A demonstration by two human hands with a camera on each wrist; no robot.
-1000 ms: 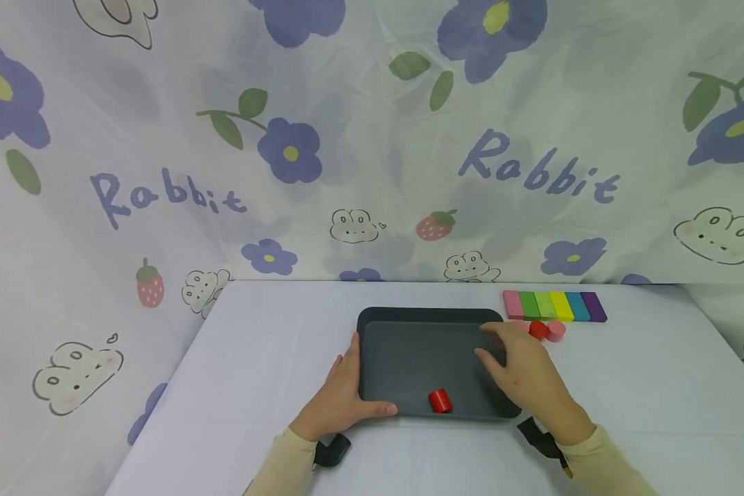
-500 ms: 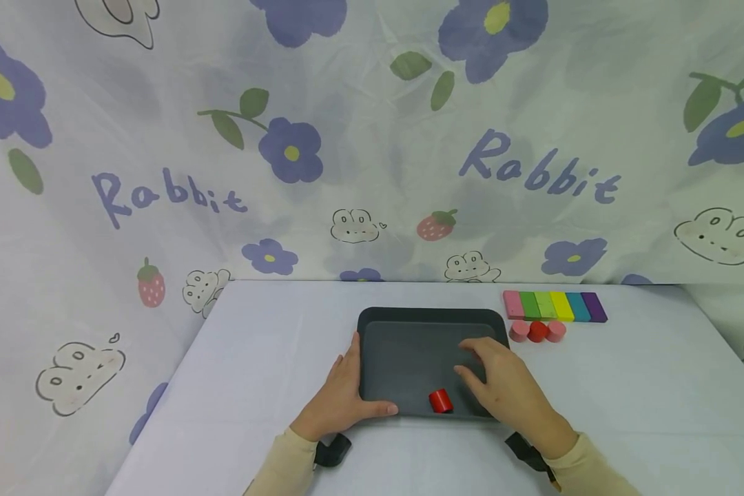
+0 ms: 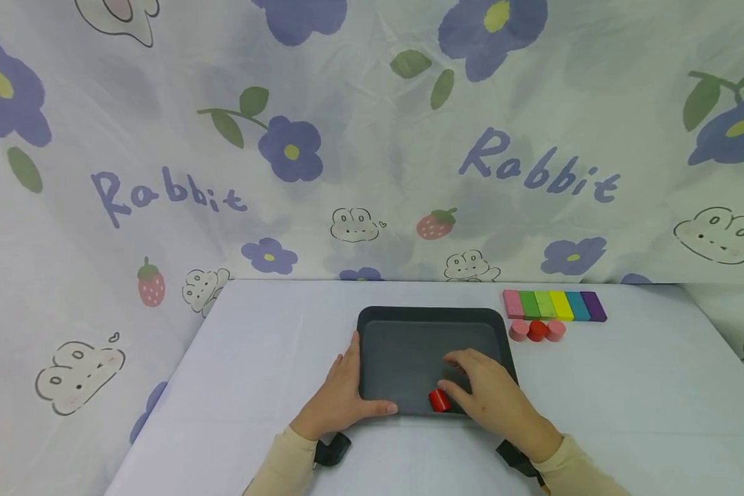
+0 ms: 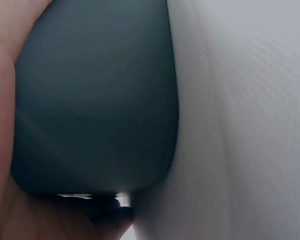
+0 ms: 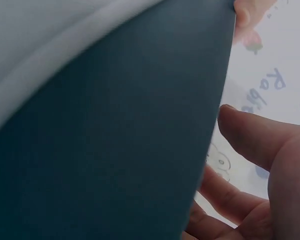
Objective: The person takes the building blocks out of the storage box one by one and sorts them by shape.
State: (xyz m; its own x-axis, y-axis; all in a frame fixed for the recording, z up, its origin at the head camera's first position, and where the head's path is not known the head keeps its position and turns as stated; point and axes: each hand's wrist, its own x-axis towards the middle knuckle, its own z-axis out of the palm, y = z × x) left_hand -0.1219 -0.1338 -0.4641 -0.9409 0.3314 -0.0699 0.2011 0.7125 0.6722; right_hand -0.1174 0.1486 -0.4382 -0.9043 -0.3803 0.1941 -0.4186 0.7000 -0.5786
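Observation:
A dark grey rectangular tray (image 3: 403, 344) lies on the white table in the head view. Along its left side and near-left corner rests my left hand (image 3: 342, 405), fingers straight and thumb along the front rim. Inside the tray, close to the front edge, a small red cylinder (image 3: 439, 401) lies on its side. My right hand (image 3: 492, 396) is over the tray's front right part, thumb and fingers apart, with the thumb tip beside the cylinder. Whether the thumb touches it I cannot tell. Both wrist views show mostly the tray's underside (image 4: 100, 100), and the cylinder is hidden there.
Behind the tray's right side stands a row of coloured rectangular blocks (image 3: 554, 306). In front of them are a pink cylinder (image 3: 519, 331), a red one (image 3: 537, 331) and another pink one (image 3: 555, 331). A patterned cloth (image 3: 372, 138) hangs behind the table.
My right hand has moved left and nearer to me, from the tray's right edge to beside the red cylinder. My left hand and the tray have stayed put.

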